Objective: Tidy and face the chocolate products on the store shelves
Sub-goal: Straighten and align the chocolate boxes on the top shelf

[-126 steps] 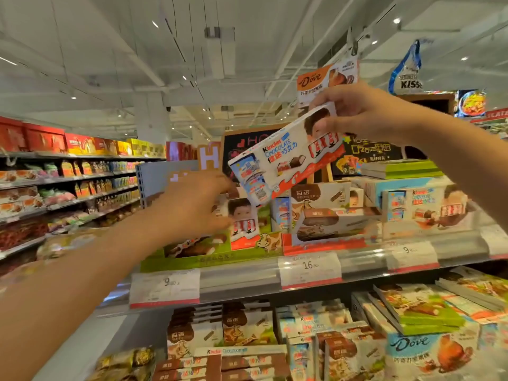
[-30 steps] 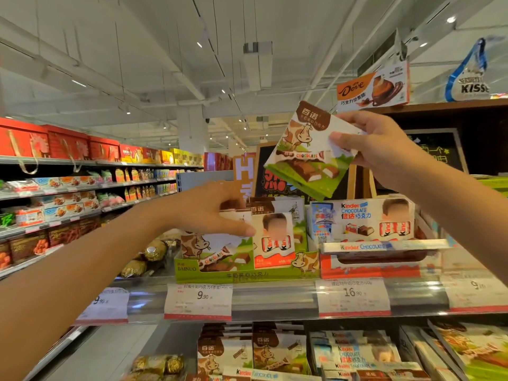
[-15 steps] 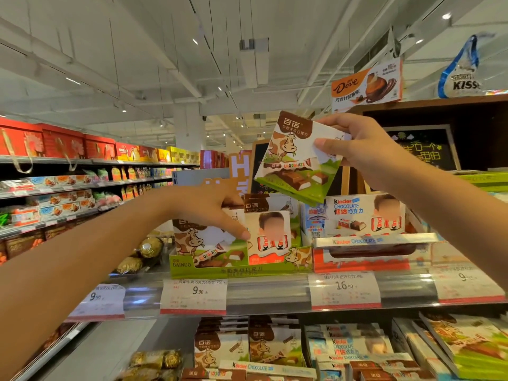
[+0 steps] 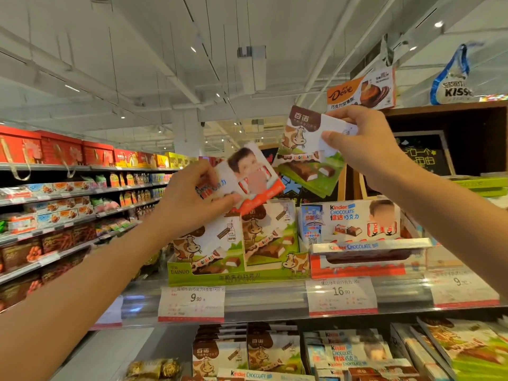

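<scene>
**Two chocolate packs held above the shelf**

A white-and-red Kinder pack (image 4: 248, 176) was held tilted above the green Bainuo tray (image 4: 236, 276). A cow-printed Bainuo pack (image 4: 305, 152) was held higher, tilted, near the shelved Kinder box (image 4: 354, 221).

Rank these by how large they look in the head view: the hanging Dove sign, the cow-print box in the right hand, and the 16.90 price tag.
1. Cow-print box, partly hidden by the right hand and nearest the camera.
2. and 3. Dove sign and 16.90 price tag look about alike; I would not rank them.
</scene>
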The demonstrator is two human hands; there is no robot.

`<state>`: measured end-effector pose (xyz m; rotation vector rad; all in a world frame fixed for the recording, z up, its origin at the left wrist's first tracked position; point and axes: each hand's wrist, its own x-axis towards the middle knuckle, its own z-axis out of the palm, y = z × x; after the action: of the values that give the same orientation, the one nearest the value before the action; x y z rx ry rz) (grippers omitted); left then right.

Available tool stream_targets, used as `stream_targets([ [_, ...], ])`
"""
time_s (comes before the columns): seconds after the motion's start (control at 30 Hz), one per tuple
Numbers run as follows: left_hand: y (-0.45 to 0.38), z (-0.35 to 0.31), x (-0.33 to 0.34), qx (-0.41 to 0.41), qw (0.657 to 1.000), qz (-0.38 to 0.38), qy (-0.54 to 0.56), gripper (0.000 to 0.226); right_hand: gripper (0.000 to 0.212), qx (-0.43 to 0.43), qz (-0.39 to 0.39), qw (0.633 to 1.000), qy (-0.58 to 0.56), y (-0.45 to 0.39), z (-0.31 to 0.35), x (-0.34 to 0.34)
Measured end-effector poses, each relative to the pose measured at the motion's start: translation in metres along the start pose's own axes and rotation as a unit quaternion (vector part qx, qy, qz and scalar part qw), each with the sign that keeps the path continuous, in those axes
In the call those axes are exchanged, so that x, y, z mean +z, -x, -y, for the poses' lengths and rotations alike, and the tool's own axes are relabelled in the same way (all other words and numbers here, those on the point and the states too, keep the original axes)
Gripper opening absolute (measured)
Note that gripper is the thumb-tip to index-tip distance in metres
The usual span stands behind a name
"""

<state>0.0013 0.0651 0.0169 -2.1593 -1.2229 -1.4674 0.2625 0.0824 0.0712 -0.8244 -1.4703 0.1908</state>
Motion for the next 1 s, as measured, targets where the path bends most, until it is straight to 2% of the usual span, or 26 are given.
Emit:
stream_targets([
  [0.07, -0.001, 0.000, 0.004, 0.016, 0.998, -0.063, -0.009, 0.037, 0.026, 0.010, 0.039, 0.999, 0.028, 0.002, 0.001, 0.001],
  [0.2, -0.002, -0.004, 0.004, 0.076, 0.985, -0.153, -0.022, 0.031, 0.023, 0.033, 0.164, 0.985, 0.049, 0.019, 0.003, 0.015],
  [0.37, -0.012, -0.020, -0.002, 0.130, 0.975, -0.182, -0.014, 0.032, 0.016, 0.013, 0.239, 0.968, 0.077, 0.039, -0.011, 0.042],
  [0.47, -0.017, -0.034, -0.007, 0.156, 0.974, -0.164, -0.017, 0.032, 0.019, -0.014, 0.255, 0.958, 0.130, 0.040, -0.017, 0.052],
  [0.6, -0.020, -0.051, -0.008, 0.141, 0.986, -0.082, 0.011, 0.034, 0.032, -0.077, 0.326, 0.932, 0.139, 0.037, -0.016, 0.052],
  [0.67, -0.022, -0.056, -0.006, 0.136, 0.990, -0.041, 0.020, 0.034, 0.039, -0.073, 0.349, 0.925, 0.133, 0.040, -0.018, 0.053],
  [0.83, -0.020, -0.054, 0.004, 0.125, 0.992, 0.017, 0.019, 0.033, 0.051, -0.091, 0.375, 0.878, 0.284, 0.035, -0.040, 0.051],
  [0.87, -0.019, -0.051, 0.008, 0.120, 0.992, 0.021, 0.015, 0.032, 0.050, -0.069, 0.382, 0.882, 0.268, 0.033, -0.040, 0.045],
  [0.93, -0.017, -0.045, 0.017, 0.102, 0.994, 0.023, 0.018, 0.032, 0.038, -0.011, 0.370, 0.914, 0.167, 0.028, -0.033, 0.030],
  [0.97, -0.017, -0.044, 0.020, 0.091, 0.995, 0.021, 0.028, 0.032, 0.037, 0.003, 0.339, 0.932, 0.131, 0.024, -0.027, 0.019],
  [1.0, -0.018, -0.043, 0.022, 0.084, 0.996, 0.020, 0.035, 0.032, 0.045, 0.012, 0.303, 0.948, 0.101, 0.018, -0.020, 0.006],
])
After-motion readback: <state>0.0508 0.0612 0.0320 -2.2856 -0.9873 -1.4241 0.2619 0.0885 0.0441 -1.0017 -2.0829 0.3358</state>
